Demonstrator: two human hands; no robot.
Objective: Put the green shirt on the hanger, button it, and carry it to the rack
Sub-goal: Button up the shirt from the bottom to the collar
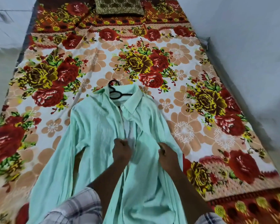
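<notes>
The light green shirt (pixel 95 126) lies face up on the flowered bed, collar pointing away from me. A black hanger (pixel 116 92) sits inside the collar, its hook sticking out past the neck. The front is partly apart below the collar, showing the white inner side. My left hand (pixel 120 151) pinches the left front edge at mid-chest. Just to the right, my right hand (pixel 167 156) grips the right front panel. Both sleeves trail down toward me.
The flowered bedsheet (pixel 192 75) covers the whole bed. A dark patterned pillow (pixel 118 5) lies at the far end. A pale wall (pixel 249 38) runs along the right side, and floor shows on the left (pixel 3 54). My checked sleeves are at the bottom.
</notes>
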